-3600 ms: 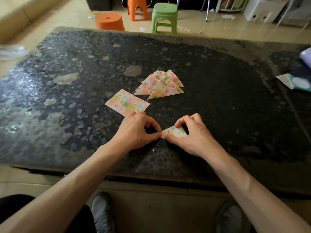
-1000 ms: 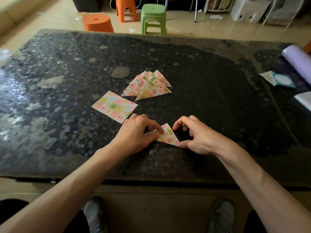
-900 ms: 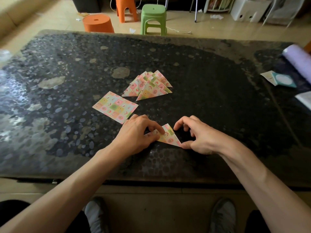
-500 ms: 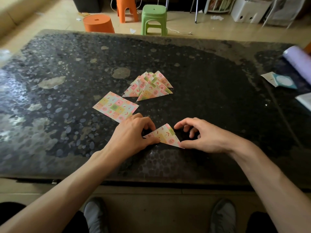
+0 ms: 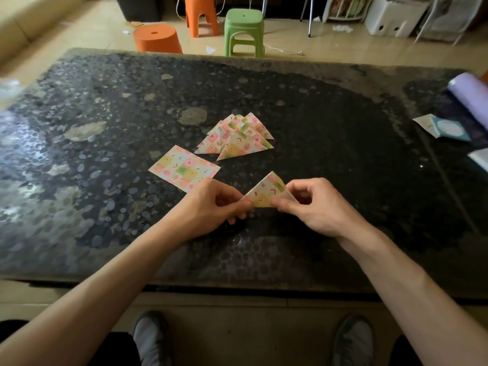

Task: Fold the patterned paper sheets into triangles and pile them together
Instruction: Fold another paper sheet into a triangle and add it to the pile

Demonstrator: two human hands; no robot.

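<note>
Patterned paper, here a folded triangle (image 5: 266, 193), is pinched at both ends. The left grip (image 5: 208, 206) is closed on its left corner between thumb and fingertips, and the right grip (image 5: 314, 207) is closed on its right corner in the same way. The triangle seems to be held just off the desk (image 5: 356, 159) near its front edge, though how far it clears the surface is hard to tell.

Its long edge runs left to right between the two grips, and its point faces away from the person. The pile (image 5: 237, 138) of finished triangles lies in that direction, straight ahead on the desk and a little left of the held piece. It is apart from both grips, and the left one is slightly nearer.

One flat sheet (image 5: 183, 167) not yet folded lies just beyond the left grip, between that grip and the pile.

The fold looks done, so the likely next move is a short forward carry onto the pile. Either grip could do it, and the left would then be close to the flat sheet.
</note>
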